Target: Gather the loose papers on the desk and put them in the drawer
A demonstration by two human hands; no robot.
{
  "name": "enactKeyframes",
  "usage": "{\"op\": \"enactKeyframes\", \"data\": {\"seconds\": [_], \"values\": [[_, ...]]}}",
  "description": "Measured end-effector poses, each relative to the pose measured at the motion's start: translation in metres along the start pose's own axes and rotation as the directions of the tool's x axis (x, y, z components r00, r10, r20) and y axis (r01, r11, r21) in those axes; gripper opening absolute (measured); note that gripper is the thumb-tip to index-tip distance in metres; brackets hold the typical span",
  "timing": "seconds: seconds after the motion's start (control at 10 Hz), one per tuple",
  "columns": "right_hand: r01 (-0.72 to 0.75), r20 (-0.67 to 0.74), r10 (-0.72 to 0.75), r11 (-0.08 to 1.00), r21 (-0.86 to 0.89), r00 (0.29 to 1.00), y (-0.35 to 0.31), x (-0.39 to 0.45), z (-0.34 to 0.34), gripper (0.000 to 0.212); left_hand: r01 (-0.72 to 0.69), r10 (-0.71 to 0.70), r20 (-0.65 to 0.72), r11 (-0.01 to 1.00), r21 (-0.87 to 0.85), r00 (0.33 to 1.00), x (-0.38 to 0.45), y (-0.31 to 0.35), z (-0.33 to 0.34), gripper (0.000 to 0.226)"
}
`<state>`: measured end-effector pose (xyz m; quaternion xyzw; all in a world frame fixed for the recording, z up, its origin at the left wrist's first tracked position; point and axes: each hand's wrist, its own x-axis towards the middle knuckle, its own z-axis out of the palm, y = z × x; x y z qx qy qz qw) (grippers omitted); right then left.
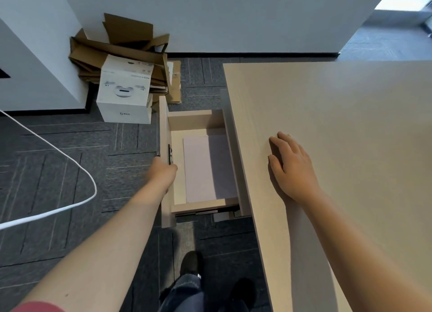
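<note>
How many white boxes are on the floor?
1: a white Pico headset box against the flattened cardboard by the wall, beyond the open drawer. Others may be hidden behind it.

Papers (207,169) inside open drawer (196,118)

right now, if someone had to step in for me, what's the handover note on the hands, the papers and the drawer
Left hand: closed on the front panel of the open drawer, beside its dark handle.
Right hand: flat, palm down on the desk, holding nothing.
Papers: lying flat in the drawer.
Done: no loose sheets show on the visible desk top.
Left: push the drawer shut; probably check the part of the desk out of view.
</note>
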<state>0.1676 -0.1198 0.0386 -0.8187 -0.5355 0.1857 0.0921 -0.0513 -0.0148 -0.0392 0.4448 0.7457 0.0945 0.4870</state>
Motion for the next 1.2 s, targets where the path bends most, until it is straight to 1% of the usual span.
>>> {"op": "enactKeyframes", "data": {"seconds": [0.1,0.2,0.3,0.4,0.5,0.6,0.7,0.8,0.9,1.0,1.1,1.2], "values": [[0.027,0.016,-0.027,1.000,-0.010,1.000,0.004,0.000,0.000,0.049,-0.069,0.080,0.102,0.992,-0.102,0.992,-0.006,0.009,0.013,0.032],[0.056,-0.001,-0.056,0.996,-0.067,0.998,0.008,-0.001,0.006,0.051,-0.090,0.122,0.219,0.984,-0.152,0.968,-0.009,0.015,0.026,0.038],[0.069,-0.019,-0.071,0.994,-0.087,0.997,0.010,-0.001,0.008,0.057,-0.056,0.106,0.395,0.989,-0.134,0.912,-0.007,0.017,0.041,0.047],[0.070,-0.029,-0.072,0.995,-0.072,0.997,0.010,0.000,0.009,0.057,0.009,0.074,0.510,0.987,-0.159,0.857,-0.001,0.020,0.058,0.050],[0.071,-0.052,-0.073,0.996,-0.052,0.996,0.009,0.000,0.010,0.053,0.069,0.049,0.511,0.975,-0.210,0.858,-0.002,0.025,0.071,0.043],[0.068,-0.070,-0.071,0.997,-0.047,0.995,0.009,0.000,0.010,0.051,0.123,0.044,0.553,0.957,-0.262,0.832,-0.006,0.026,0.081,0.038],[0.077,-0.083,-0.081,0.996,-0.051,0.993,0.009,0.001,0.013,0.051,0.118,0.047,0.536,0.956,-0.268,0.843,-0.005,0.026,0.090,0.028],[0.078,-0.100,-0.084,0.995,-0.057,0.991,0.009,0.001,0.015,0.053,0.108,0.046,0.497,0.955,-0.277,0.866,-0.002,0.026,0.096,0.029],[0.084,-0.089,-0.091,0.993,-0.077,0.992,0.008,0.001,0.015,0.058,0.131,0.036,0.499,0.946,-0.296,0.866,-0.005,0.026,0.098,0.026],[0.076,-0.072,-0.079,0.996,-0.054,0.994,0.007,0.001,0.014,0.056,0.171,0.036,0.519,0.923,-0.344,0.854,-0.009,0.026,0.097,0.032],[0.081,-0.074,-0.083,0.996,-0.031,0.994,0.009,0.003,0.014,0.055,0.186,0.033,0.559,0.925,-0.331,0.829,-0.009,0.029,0.092,0.036],[-0.044,-0.014,0.049,0.972,0.229,0.999,0.008,0.000,0.000,0.043,0.027,0.100,0.472,0.967,-0.255,0.876,-0.018,0.035,0.080,0.039]]}}
